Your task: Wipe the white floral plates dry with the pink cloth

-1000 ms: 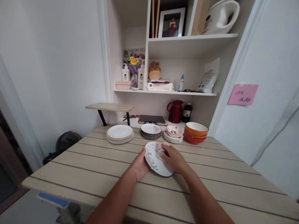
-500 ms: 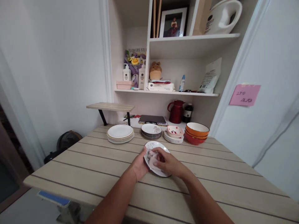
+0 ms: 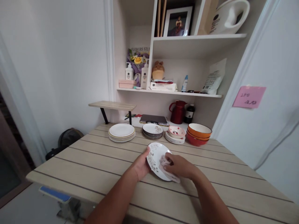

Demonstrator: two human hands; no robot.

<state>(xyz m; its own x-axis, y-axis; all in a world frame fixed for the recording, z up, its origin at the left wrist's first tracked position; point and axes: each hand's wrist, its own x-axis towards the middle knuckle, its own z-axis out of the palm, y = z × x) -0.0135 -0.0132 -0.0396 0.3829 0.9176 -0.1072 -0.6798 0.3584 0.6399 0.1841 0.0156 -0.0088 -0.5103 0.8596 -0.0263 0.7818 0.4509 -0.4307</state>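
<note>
A white plate (image 3: pixel 155 157) with a grey-brown floral print and a dark rim is tilted up above the table. My left hand (image 3: pixel 141 165) grips it by the left edge, thumb on the rim. In my right hand (image 3: pixel 178 165) is a crumpled pale cloth (image 3: pixel 165 162), pressed to the right side of the plate's face. One end of the cloth hangs past the plate's lower right edge. The fingertips of my left hand are hidden behind the plate.
Along the back of the slatted table (image 3: pixel 98 161) stand white plates (image 3: pixel 121 130), dark-rimmed floral plates (image 3: pixel 152 130), small plates (image 3: pixel 174 139) under a pink bowl (image 3: pixel 177 132), and orange and red bowls (image 3: pixel 198 134). Behind them are a red jug (image 3: pixel 178 112) and a dark bottle (image 3: pixel 189 114).
My right hand has slid the cloth from the plate's middle toward its right edge, uncovering more of the floral print. The left hand keeps its hold. The view has shifted slightly.
</note>
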